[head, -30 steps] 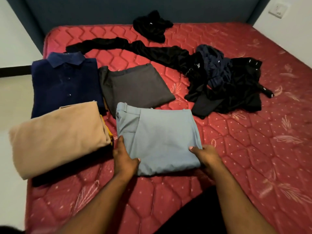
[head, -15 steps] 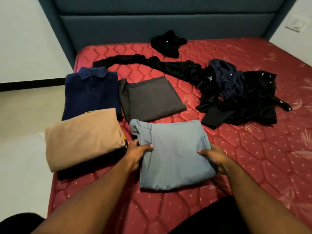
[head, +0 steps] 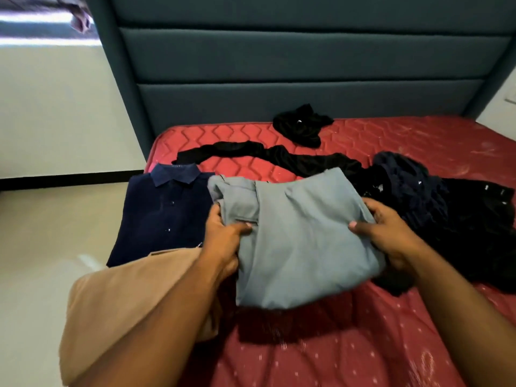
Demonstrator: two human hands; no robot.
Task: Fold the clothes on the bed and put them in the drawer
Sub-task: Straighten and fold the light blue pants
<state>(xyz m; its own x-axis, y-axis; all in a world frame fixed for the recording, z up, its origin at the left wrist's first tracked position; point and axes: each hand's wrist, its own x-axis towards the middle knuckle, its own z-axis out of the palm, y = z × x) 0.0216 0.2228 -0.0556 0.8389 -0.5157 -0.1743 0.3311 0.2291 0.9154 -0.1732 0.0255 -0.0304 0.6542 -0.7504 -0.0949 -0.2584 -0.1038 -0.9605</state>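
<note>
The folded light blue trousers (head: 301, 241) are lifted off the red mattress (head: 363, 344), casting a shadow below. My left hand (head: 223, 241) grips their left edge, thumb on top. My right hand (head: 388, 233) grips the right edge. A folded navy polo shirt (head: 162, 216) lies at the left. A folded beige garment (head: 125, 300) lies in front of it, partly under my left arm. The grey folded garment is hidden behind the trousers.
Unfolded dark clothes (head: 452, 219) are heaped at the right. A long black garment (head: 265, 155) stretches across the bed and a small black bundle (head: 301, 127) sits near the blue-grey headboard (head: 279, 65). Pale floor (head: 50, 233) lies left of the bed.
Both hands have raised the blue trousers off the mattress and towards the far side. The view has tilted up, showing more headboard.
</note>
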